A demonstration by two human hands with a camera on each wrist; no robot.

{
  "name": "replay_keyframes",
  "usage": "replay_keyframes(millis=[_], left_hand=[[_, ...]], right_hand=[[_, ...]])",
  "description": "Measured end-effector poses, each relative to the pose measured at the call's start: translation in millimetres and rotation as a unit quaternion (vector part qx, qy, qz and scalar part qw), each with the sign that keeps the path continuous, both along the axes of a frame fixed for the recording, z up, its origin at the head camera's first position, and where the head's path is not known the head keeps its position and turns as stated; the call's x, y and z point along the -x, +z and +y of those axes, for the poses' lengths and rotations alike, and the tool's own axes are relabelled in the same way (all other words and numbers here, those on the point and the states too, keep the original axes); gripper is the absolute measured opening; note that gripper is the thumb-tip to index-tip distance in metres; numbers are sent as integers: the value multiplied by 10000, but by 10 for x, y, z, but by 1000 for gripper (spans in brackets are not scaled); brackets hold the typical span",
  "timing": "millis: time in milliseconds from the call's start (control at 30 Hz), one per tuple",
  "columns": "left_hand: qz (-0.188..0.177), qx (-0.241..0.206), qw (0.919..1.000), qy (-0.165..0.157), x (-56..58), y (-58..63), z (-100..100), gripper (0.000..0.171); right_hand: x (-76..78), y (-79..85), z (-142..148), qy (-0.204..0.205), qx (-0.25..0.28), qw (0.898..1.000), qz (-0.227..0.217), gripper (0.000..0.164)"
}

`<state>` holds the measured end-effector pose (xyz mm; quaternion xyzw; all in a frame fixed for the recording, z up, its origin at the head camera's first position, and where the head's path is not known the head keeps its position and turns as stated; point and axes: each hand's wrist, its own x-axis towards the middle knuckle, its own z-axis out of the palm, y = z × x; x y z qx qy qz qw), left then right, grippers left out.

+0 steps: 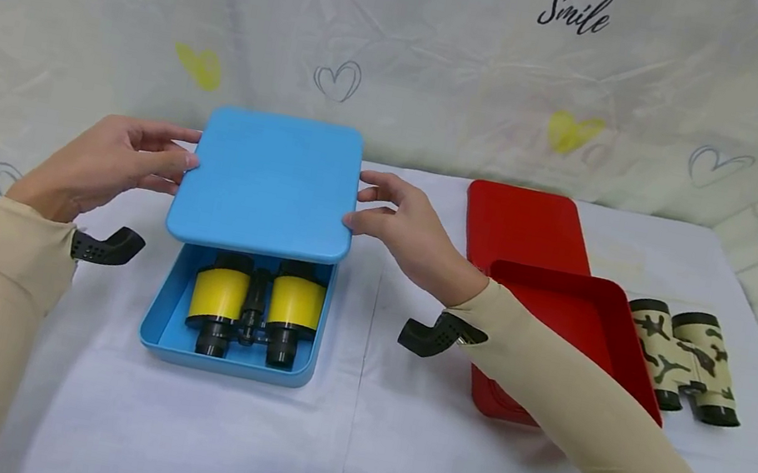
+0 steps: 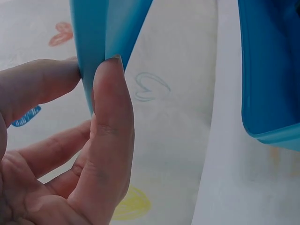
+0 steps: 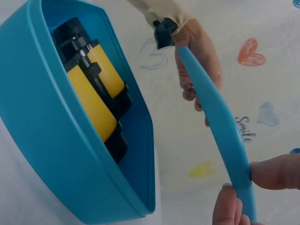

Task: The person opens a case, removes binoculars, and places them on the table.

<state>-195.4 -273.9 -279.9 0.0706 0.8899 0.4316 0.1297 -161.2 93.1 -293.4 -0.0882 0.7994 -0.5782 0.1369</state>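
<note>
A blue lid (image 1: 270, 183) is held up by both hands over the far part of a blue box (image 1: 222, 366). My left hand (image 1: 136, 164) grips its left edge between thumb and fingers. On the opposite edge, my right hand (image 1: 406, 229) pinches the lid the same way. The right wrist view shows a gap between the raised lid (image 3: 215, 108) and the box (image 3: 61, 117). Inside the box lies a pair of yellow and black binoculars (image 1: 295, 302); the lid covers their far end in the head view.
To the right stands an uncovered red box (image 1: 551, 296), partly behind the right forearm. A red lid (image 1: 526, 224) lies flat behind it. Camouflage-patterned binoculars (image 1: 671, 351) rest at the far right. A printed sheet (image 1: 456, 56) hangs along the table's back edge.
</note>
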Motion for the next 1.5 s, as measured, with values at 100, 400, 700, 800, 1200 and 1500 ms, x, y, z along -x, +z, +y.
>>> replay_keyframes(millis=[100,400,700,800,1200,1500], left_hand=[[8,-69,10000,8,46,14,-11,72],[21,56,9999,148,161,-18,-6,78],[18,51,9999,136,286,-34,67,77],[47,33,9999,118,311,-53,96,75],[-77,-73,9997,239,445,-137,236,75],[-433,-304,9977,430,593,-237,316,87]], right_hand=[[57,11,-16,-24,-59,9999,95,66],[237,-2,-39,-124,20,9997,210,65],[379,-57,-17,-227,-41,9996,142,66],[425,-75,-12,-225,-31,9997,106,67],[683,-206,14,-336,79,9993,-106,70],[814,-304,-39,-432,187,9984,-316,65]])
